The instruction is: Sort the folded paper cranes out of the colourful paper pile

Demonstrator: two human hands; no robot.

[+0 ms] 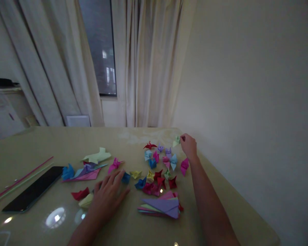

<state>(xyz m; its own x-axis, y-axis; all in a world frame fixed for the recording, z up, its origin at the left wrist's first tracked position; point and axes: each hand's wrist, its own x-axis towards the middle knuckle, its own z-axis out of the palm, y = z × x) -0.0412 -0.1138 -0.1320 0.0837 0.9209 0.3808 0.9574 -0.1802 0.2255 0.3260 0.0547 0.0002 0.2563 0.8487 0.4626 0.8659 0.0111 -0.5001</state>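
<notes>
At the far right of the table, my right hand (189, 147) pinches a pale green origami crane (176, 141) between thumb and fingers. My left hand (110, 190) lies palm down with its fingers apart, close to a blue folded paper piece (126, 177); whether it touches that piece I cannot tell. Just beyond its fingers sits a pink paper crane (115, 165). Beside its wrist are a red folded piece (80, 194) and a pale yellow one (86, 201), partly covered. Between my hands, several colourful cranes, such as a red one (150, 145) and a light blue one (173, 161), are scattered.
In front lies a stack of folded paper (159, 206). To the left are a dark phone (34, 189), thin pink and green strips (22, 178), a pile of folded paper (86, 173) and a pale green folded shape (97, 156). A wall borders the table (236, 208) on the right.
</notes>
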